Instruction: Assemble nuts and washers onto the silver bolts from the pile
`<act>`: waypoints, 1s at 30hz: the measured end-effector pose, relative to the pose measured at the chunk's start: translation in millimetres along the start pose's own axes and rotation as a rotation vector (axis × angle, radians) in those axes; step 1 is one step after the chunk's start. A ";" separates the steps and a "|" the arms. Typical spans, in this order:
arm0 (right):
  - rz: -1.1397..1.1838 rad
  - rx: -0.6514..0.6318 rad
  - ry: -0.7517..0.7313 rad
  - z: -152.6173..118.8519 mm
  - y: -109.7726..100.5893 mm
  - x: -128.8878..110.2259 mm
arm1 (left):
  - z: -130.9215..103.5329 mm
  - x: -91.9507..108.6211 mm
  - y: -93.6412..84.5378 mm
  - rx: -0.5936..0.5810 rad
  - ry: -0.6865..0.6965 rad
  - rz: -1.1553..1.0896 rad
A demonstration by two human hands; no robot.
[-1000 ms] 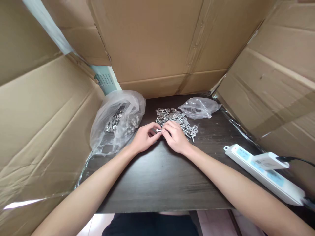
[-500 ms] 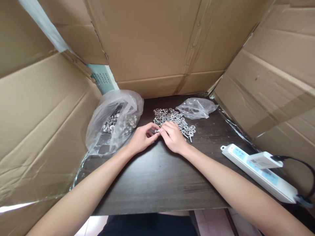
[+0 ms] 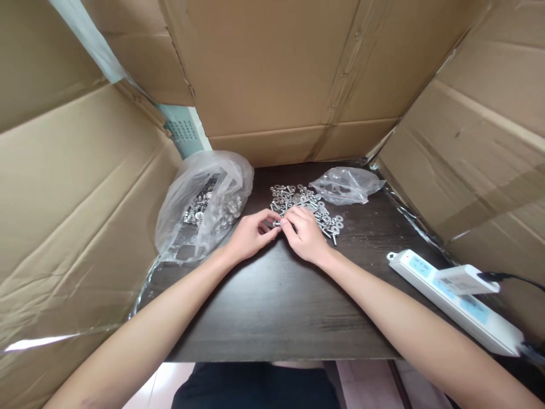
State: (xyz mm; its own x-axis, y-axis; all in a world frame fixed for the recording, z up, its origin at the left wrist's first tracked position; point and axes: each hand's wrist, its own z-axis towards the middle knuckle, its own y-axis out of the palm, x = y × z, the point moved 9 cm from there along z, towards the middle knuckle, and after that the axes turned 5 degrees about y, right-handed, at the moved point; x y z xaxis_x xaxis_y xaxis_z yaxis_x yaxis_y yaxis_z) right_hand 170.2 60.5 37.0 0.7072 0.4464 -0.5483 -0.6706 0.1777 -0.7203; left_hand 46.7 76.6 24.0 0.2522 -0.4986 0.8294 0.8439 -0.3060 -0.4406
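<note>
Pinching 1 small metal fastener in right hand, fingertips together with left hand; can't tell if clamped by left too. Counting 1 hardware heap just beyond hands, 1 filled bag left of left hand, 1 flat bag beyond right hand, 1 power strip far right of hands. Showing less fastener than 1 s ago.

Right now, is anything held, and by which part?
A small bolt-like metal piece: the right hand pinches one end. The left hand curls around the other; whether it grips cannot be told.
</note>
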 end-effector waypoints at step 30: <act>0.034 -0.023 -0.005 -0.9 0.9 0.1 | -1.0 2.0 -0.6 0.000 0.020 -0.005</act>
State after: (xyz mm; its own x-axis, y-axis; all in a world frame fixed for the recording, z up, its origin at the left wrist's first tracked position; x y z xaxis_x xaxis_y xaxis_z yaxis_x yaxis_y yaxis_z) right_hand 169.9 59.9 35.9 0.6827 0.4562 -0.5708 -0.6891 0.1423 -0.7105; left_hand 46.2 75.0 25.6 0.2388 -0.5129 0.8246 0.8449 -0.3088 -0.4367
